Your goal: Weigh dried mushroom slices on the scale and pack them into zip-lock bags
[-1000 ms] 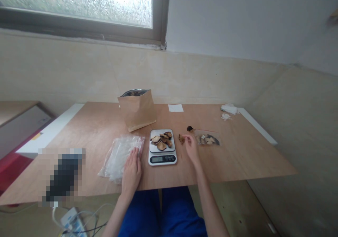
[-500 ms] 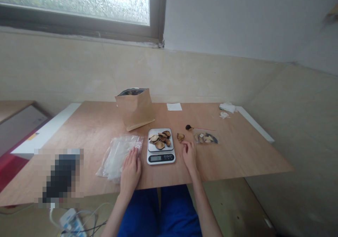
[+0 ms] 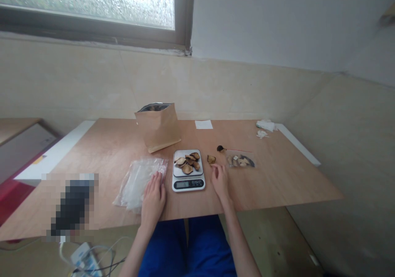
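Note:
My left hand (image 3: 153, 197) lies flat, fingers stretched out, on a stack of clear plastic bags (image 3: 135, 182). To its right stands a white kitchen scale (image 3: 188, 184) with a lit display too small to read. Several brown dried slices (image 3: 187, 169), perhaps mushroom, are heaped on its plate. My right hand (image 3: 220, 181) rests on the table right of the scale, fingers loosely bent and apart. Its fingertips are at the near edge of a single dried slice (image 3: 211, 159); I see no grip on it. A clear zip bag (image 3: 251, 162) holding dried slices lies just beyond this hand.
An open brown paper pouch (image 3: 159, 129) with a silvery lining stands behind the scale. A dark round piece (image 3: 221, 148) touches the zip bag's corner. White paper (image 3: 203, 124) and crumpled wrappers (image 3: 266, 125) lie toward the back. A blurred dark object (image 3: 72, 207) sits at left, above cables.
My right fingertips have shifted slightly left, closer to the single slice, which looks a little turned. My left hand and the scale's heap stay as they were.

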The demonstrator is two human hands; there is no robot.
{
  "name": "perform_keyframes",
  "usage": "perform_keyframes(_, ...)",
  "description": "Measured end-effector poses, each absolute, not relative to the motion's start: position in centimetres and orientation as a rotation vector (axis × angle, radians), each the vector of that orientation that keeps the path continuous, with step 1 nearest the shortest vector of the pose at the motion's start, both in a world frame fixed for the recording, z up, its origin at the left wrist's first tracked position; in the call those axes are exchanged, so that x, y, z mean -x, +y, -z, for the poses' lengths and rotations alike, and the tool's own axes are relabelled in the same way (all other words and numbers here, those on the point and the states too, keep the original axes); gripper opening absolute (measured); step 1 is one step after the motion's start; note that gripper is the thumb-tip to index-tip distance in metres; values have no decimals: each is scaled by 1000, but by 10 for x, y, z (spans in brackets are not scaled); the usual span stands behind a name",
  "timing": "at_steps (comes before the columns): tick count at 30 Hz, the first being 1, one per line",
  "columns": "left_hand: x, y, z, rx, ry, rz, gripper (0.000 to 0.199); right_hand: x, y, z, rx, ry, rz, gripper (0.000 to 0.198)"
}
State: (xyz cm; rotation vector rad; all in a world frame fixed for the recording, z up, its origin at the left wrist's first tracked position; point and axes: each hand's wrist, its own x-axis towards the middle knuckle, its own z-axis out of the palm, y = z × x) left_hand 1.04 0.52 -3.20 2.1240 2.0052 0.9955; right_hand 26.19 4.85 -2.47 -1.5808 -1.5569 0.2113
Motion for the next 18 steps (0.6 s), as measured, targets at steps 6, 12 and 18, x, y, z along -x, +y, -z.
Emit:
perform_keyframes(6,-10,6,34,-2121,1997,-1006,44,-227,52,6,1523,-1676,-197,24)
perform_keyframes(12,-9,7,33,-2111,1998,-1009,43,-212,61,1,1676,-1736,-138,16)
perform_keyframes(18,-9,6,32,-2112,2002,-997,44,-238,50,8,1743,-1539,-119,16)
